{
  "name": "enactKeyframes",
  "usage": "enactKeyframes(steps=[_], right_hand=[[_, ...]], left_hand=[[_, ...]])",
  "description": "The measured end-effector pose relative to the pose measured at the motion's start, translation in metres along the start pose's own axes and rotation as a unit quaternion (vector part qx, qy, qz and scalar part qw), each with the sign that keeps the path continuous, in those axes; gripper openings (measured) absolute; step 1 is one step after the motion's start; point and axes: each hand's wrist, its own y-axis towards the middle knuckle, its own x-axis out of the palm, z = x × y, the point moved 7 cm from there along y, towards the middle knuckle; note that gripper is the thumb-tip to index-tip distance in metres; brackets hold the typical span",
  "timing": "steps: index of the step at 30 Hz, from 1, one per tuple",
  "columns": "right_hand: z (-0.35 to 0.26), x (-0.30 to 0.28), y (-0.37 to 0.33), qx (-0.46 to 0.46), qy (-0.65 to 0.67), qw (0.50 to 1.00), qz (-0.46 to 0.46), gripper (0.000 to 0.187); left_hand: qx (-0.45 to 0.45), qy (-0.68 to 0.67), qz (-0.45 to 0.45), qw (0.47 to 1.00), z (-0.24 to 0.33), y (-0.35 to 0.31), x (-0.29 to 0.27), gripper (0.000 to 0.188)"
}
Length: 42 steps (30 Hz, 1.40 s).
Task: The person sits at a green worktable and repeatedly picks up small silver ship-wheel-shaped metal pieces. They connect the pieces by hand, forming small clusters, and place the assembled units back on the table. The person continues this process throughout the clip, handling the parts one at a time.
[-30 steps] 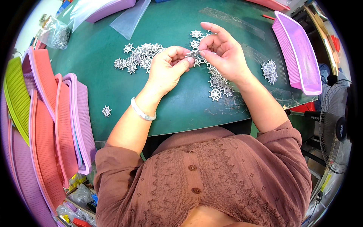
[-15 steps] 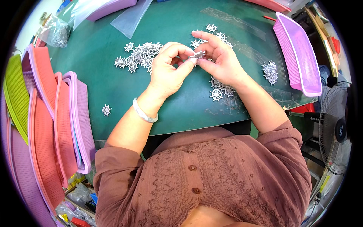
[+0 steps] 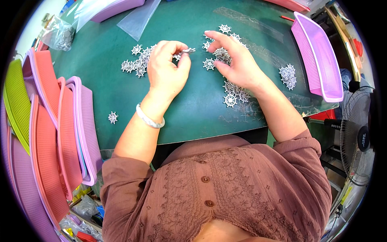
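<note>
Between the thumb and forefinger of my left hand [image 3: 167, 66] are thin silver ship's-wheel charms [image 3: 188, 51], seen edge-on; how many I cannot tell. Under and beside that hand lies a pile of the same charms [image 3: 139, 66], partly hidden by it. My right hand [image 3: 238, 62] is apart from the left, thumb and fingers spread, with nothing gripped. It hovers over a second heap of charms [image 3: 230, 100], which its palm partly covers. One loose ship's-wheel charm [image 3: 209, 63] shows just left of its thumb.
A small cluster of charms [image 3: 288, 76] lies at the right, near a purple plastic basket [image 3: 318, 60]. A single charm [image 3: 113, 117] sits at the left of the green table [image 3: 193, 117]. Stacked baskets [image 3: 84, 121] line the left edge. A clear plastic bag [image 3: 139, 18] lies at the back.
My hands have parted: the left moved left with charms in its pinch, while the right let go and opened. A charm now shows beside the right thumb.
</note>
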Motion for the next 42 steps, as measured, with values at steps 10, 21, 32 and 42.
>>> enactKeyframes(steps=[10,21,32,42], right_hand=[[0.002,0.015,-0.004,-0.015,-0.145,0.987,-0.062,0.062],[0.002,0.009,-0.001,-0.014,-0.091,0.996,-0.022,0.052],[0.010,0.003,-0.002,0.028,0.121,0.992,0.038,0.048],[0.025,0.002,-0.002,0.091,0.229,0.968,0.042,0.046]], left_hand=[[0.042,0.230,0.007,0.972,0.001,0.001,-0.004,0.022],[-0.063,-0.021,-0.168,0.983,-0.004,-0.011,0.027,0.019],[-0.144,-0.131,-0.204,0.959,-0.008,-0.016,0.035,0.011],[-0.239,-0.287,-0.199,0.906,-0.017,-0.017,0.038,0.011]])
